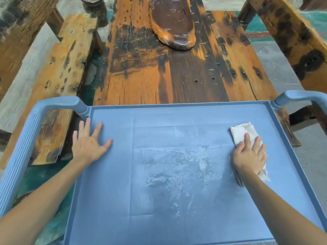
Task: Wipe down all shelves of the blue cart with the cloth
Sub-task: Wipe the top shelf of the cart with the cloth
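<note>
Head view: cloth hand at 3 o'clock on cart's top shelf

Nearest, both forearms reach in from 6 o'clock over the blue cart (109, 200). Its top shelf (177, 218) fills the lower frame, with whitish smeared residue (177, 174) around the middle. Right hand (249, 156) at 3 o'clock lies flat, fingers straight and slightly spread, pressing the white cloth (241, 132) onto the shelf near the right rim; cloth pokes out past the fingertips and under the wrist. Left hand (88, 141) at 9 o'clock is open, fingers splayed, palm down on the shelf by the left rim, holding nothing. Cart handles: left handle (23, 151) at 9, right handle (299, 98) at 2. Lower shelves not visible.

Beyond the far rim, at 12 o'clock, a weathered wooden table (177, 71) touches or sits just behind the cart. Wooden benches (60, 68) flank it at 10 and 2. Farthest, a brown oblong slab (173, 22) rests on the table at 12.
</note>
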The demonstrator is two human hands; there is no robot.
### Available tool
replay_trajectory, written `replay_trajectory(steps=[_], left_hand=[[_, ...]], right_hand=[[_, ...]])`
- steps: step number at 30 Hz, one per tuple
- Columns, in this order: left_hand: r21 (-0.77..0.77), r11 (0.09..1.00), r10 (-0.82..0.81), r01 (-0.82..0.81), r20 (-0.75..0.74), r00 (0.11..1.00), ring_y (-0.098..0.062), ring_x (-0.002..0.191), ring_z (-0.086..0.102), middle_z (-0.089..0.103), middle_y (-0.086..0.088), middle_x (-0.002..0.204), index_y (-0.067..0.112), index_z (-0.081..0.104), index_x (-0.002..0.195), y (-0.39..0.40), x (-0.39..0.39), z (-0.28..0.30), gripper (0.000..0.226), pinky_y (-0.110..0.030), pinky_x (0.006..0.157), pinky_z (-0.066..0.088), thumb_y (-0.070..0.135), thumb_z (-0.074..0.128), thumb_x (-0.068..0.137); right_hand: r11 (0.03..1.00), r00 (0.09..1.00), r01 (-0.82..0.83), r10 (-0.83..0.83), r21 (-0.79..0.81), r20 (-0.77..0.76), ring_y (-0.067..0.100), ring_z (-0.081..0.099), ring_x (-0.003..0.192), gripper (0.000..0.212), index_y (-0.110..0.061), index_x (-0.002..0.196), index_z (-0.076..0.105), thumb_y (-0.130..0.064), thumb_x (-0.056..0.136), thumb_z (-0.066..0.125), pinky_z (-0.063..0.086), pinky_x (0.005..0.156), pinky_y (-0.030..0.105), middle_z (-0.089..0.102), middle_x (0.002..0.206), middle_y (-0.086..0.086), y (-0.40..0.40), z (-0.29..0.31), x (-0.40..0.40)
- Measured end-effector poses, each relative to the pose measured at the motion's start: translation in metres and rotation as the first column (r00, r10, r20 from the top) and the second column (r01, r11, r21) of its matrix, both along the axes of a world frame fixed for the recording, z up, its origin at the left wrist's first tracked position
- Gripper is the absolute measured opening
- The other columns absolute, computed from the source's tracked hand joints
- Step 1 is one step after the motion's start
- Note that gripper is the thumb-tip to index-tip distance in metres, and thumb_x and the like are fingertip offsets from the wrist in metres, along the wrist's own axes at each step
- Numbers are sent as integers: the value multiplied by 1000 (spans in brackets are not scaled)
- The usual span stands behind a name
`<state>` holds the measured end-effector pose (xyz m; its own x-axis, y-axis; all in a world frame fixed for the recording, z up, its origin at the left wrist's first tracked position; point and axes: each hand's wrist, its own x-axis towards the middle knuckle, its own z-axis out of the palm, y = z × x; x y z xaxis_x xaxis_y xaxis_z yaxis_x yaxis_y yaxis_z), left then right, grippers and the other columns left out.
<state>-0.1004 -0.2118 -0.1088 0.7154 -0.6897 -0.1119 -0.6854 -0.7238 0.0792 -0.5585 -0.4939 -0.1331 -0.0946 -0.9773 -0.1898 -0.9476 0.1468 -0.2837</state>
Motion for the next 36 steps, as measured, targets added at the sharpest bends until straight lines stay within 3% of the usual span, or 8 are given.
replay_trajectory(steps=[2, 5, 8, 11, 17, 22, 29, 36], left_hand=[[-95, 995, 30, -40, -107, 994, -28, 153, 1, 5, -9, 166, 21, 21, 156, 8, 3, -7, 92, -48, 122, 16, 69, 51, 84], [-235, 971, 13, -51, -164, 986, -20, 153, 1, 8, -5, 166, 11, 13, 157, 12, 2, -16, 97, -41, 123, 15, 54, 64, 86], [-327, 942, -9, -72, -241, 970, -17, 153, 4, 13, -3, 166, 12, 10, 157, 13, 7, -16, 102, -40, 123, 18, 46, 72, 83], [-415, 900, -12, -135, -332, 943, -17, 153, 8, 5, -2, 166, 16, 4, 157, 19, 12, -15, 106, -36, 119, 19, 40, 74, 83], [-391, 907, -24, -157, -420, 907, -23, 152, 16, 11, -6, 166, 11, 4, 157, 23, 14, -15, 95, -49, 118, 24, 47, 62, 91], [-409, 898, -50, -159, -455, 889, -19, 153, 7, 5, -7, 166, 7, 3, 157, 24, 15, -13, 94, -45, 122, 15, 55, 43, 87], [-414, 890, -53, -192, -511, 858, -12, 153, 2, 1, -1, 167, 13, 1, 158, 23, 20, -20, 94, -43, 121, 13, 64, 34, 86], [-429, 880, -51, -204, -513, 857, -11, 152, 2, 0, -1, 167, 15, 0, 158, 21, 20, -26, 104, -35, 119, 11, 77, 25, 79]], right_hand=[[1000, 1000, 6, -6, 13, -4, 23, -1, 157, 54, -43, 159, 17, -45, 105, 18, 0, 126, 49, 3, 171, -4, 8, 0, 11], [1000, 1000, 7, -7, 21, -5, 23, -1, 157, 54, -44, 159, 17, -46, 105, 19, 1, 126, 49, 3, 171, -4, 24, 0, 34], [999, 1000, -25, 26, 22, -9, 24, 0, 157, 55, -44, 159, 15, -46, 105, 17, 2, 126, 50, 2, 171, -3, 40, -1, 60], [999, 999, -38, 38, 25, -17, 24, 0, 157, 55, -45, 159, 13, -47, 104, 15, 1, 126, 48, 1, 171, -4, 55, -3, 83], [997, 997, -73, 74, 31, -27, 24, -1, 157, 55, -44, 160, 11, -47, 105, 17, 0, 126, 48, -1, 171, -3, 86, -5, 135], [976, 975, -219, 219, 17, -26, 25, -3, 157, 55, -44, 160, 9, -44, 106, 18, 0, 126, 47, -3, 171, -3, 121, -5, 190], [925, 924, -381, 381, 9, -42, 24, -4, 157, 55, -43, 160, 7, -43, 106, 18, 1, 126, 47, -4, 171, -4, 149, -7, 241], [774, 774, -633, 633, 3, -21, 22, -5, 157, 55, -46, 159, 11, -43, 104, 17, 0, 126, 45, -3, 171, -8, 167, -7, 265]])
